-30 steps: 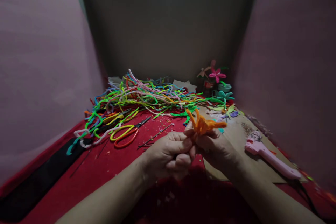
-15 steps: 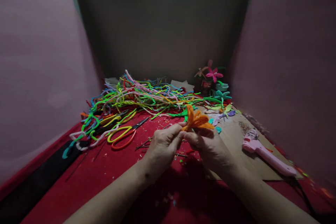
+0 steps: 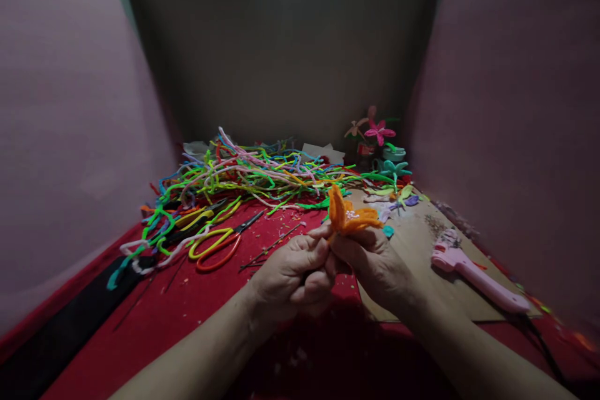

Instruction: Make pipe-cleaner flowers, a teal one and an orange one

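Observation:
Both hands meet over the red cloth, closed on an orange pipe-cleaner flower. My left hand has its fingers curled, thumb and forefinger pinching just under the petals. My right hand grips the flower's base from the right, petals sticking up above its fingers. The stem below is hidden by the hands.
A heap of coloured pipe cleaners lies at the back. Yellow and orange scissors rest to the left, a pink glue gun on a cardboard sheet to the right. Finished flowers stand at the back right. Walls close in on three sides.
The hands have drawn back toward me a little and the left fingers have curled tighter. The flower's petals have turned, one standing more upright.

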Available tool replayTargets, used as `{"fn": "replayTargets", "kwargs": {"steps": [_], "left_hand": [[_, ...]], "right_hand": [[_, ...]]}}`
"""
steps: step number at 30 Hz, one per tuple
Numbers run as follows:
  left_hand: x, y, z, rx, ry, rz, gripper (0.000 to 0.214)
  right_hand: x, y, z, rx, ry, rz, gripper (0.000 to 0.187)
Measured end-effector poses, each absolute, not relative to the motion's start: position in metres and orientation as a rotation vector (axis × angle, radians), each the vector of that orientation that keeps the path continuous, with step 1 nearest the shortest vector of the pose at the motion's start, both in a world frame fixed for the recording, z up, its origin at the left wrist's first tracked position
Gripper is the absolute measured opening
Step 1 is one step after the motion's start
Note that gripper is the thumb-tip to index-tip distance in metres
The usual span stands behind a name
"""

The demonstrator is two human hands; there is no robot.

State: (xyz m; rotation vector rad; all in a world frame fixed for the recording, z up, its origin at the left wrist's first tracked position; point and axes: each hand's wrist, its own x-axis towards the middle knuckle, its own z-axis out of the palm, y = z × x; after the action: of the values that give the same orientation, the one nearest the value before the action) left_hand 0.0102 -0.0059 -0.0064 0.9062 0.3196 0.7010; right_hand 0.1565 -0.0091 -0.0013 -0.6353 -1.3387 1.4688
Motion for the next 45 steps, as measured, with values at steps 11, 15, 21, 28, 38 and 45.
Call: {"fn": "replayTargets", "kwargs": {"steps": [11,15,21,28,38,45], "left_hand": [[0.009,-0.005,0.002,0.992,0.413,0.755,0.031],[0.011,-0.006,0.006,1.031,0.545,0.781,0.031],[0.015,-0.012,0.011,1.331,0.906,0.956,0.033],[0.020,-0.016,0.008,1.283,0.930,1.036,0.033],[0.014,-0.012,0.001,0.804,0.415,0.753,0.020],[0.012,-0.011,0.003,0.830,0.421,0.699,0.022]], "right_hand": [[0.171,0.002,-0.006,-0.684,-1.306,1.492,0.017],[0.168,0.001,-0.004,-0.785,-1.230,1.469,0.017],[0.163,-0.005,0.002,-0.773,-1.054,1.592,0.020],[0.168,-0.003,0.002,-0.757,-1.019,1.691,0.023],[0.166,0.001,-0.007,-0.682,-1.078,1.709,0.022],[0.162,-0.002,-0.011,-0.614,-1.134,1.634,0.023]]}}
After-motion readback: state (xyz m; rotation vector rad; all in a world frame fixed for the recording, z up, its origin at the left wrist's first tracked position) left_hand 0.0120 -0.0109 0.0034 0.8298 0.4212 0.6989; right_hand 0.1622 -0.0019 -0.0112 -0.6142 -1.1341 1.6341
